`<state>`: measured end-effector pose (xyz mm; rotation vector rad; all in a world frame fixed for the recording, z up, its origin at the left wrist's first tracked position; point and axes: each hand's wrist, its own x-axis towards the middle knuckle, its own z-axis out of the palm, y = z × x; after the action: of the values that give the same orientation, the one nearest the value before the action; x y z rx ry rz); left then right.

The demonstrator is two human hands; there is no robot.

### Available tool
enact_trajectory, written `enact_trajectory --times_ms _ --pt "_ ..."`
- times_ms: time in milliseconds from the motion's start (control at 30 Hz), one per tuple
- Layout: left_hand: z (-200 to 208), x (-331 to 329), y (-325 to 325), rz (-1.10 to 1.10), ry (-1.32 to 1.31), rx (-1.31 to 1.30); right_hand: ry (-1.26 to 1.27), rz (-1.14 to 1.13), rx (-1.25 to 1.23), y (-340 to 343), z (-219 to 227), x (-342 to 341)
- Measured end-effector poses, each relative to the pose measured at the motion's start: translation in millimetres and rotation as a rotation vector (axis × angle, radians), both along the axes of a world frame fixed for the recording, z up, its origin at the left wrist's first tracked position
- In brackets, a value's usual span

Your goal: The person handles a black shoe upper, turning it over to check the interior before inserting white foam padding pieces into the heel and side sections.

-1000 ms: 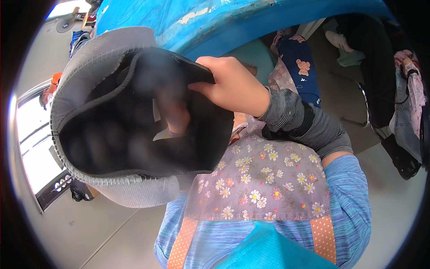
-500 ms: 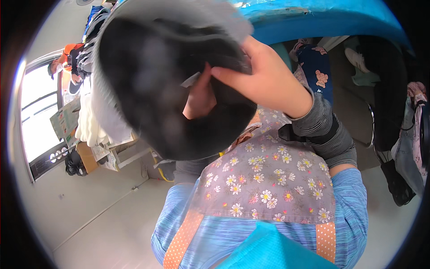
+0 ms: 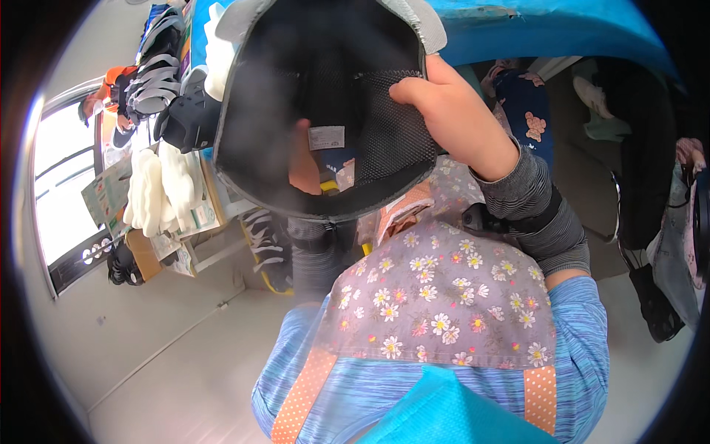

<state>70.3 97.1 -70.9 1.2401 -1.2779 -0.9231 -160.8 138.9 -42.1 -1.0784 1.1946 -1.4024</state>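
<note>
Close to the camera is a piece that looks like a shoe upper (image 3: 384, 111), with a black mesh lining, a grey outer edge at the top and a small white label (image 3: 326, 138) inside. My right hand (image 3: 462, 111) is closed on its right edge, the thumb on the lining and the other fingers behind. Part of my left hand (image 3: 302, 164) shows through the opening by the label. Most of that hand is hidden behind the piece, so its grip does not show.
White foam soles (image 3: 151, 192) stand to the left, near a black shoe (image 3: 188, 118) and a stack of grey-black pieces (image 3: 155, 85). A blue-covered surface (image 3: 547, 33) curves across the far side. A person in orange (image 3: 115, 81) is far left; another person's dark trousers (image 3: 640, 155) show right.
The upper has turned and moved slightly right and up, bringing its mesh lining and label into clearer view. My right thumb has moved from near the opening to the right edge.
</note>
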Motion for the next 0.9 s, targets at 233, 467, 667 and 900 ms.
enact_trajectory --times_ms 233,467,667,900 --pt "11.5 -3.9 -2.1 0.121 0.086 -0.108 -0.213 0.199 0.187 14.2 32.1 4.0" --pt "13.0 -15.0 -5.7 0.193 0.131 -0.09 -0.172 0.126 0.172 13.2 19.0 1.3" --pt "-21.5 17.0 -18.5 -0.253 0.825 0.164 -0.226 0.091 0.084 8.1 12.2 0.7" --pt "-53.1 31.7 -30.0 -0.146 -0.432 -0.136 -0.426 0.11 -0.047 -2.8 -3.1 -8.5"
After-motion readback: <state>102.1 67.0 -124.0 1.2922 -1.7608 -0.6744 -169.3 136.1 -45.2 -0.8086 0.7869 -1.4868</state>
